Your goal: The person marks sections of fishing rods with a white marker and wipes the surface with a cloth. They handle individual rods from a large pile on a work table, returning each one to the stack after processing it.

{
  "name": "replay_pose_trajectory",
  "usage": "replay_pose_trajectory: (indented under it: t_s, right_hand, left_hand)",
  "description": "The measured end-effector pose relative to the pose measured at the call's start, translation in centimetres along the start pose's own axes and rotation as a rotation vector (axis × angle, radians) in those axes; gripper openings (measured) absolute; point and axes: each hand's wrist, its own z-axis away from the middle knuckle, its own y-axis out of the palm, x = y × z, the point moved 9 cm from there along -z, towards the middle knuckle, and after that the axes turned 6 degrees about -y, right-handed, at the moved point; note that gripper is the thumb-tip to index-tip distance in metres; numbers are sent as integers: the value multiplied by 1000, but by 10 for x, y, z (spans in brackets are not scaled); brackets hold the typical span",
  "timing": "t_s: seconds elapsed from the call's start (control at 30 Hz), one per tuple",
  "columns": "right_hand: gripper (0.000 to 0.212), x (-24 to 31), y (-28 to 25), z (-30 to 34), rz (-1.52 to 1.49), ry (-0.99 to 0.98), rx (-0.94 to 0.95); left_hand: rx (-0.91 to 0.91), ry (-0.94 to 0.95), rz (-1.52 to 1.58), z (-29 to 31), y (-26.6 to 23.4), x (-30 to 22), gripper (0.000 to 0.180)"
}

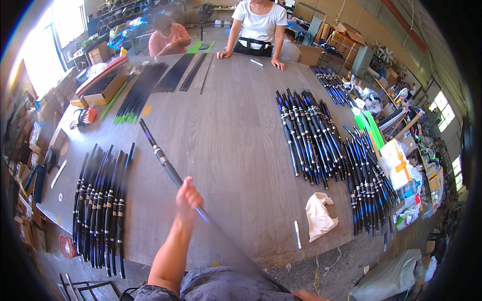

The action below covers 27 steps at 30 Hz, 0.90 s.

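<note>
While the right hand, partly cut off at the lower edge, leaves its grip impossible to tell, the left hand is closed around a dark rod slanting up from the person's waist over the table. A rod bundle lies at left, a pale cloth at right, then a larger bundle; at the far edge stands a person in a white shirt.

The bare right hand is mostly cut off by the lower edge, its grip unclear. The slender black-and-blue rod blurs along its lower stretch. The top edge crops the standing co-worker in a white T-shirt, who partly hides a person in a striped shirt.
</note>
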Motion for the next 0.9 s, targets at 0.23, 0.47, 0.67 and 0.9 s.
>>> replay_pose_trajectory:
  t_s: [0.23, 0.47, 0.67, 0.9]
  right_hand:
    - [27, 129, -84, -144, 324, -133, -272]
    - [30, 109, -154, -95, 714, -303, -509]
    - [30, 146, -230, -70, 1068, -382, -580]
    - [53, 279, -317, 78, 1095, -608, -1761]
  left_hand:
    - [322, -553, -800, 54, 46, 195, 59]
    - [-132, 300, -877, -3, 64, -45, 58]
    - [-83, -152, -1195, 10, 28, -43, 35]
    - [45, -485, -600, 52, -14, 114, 28]
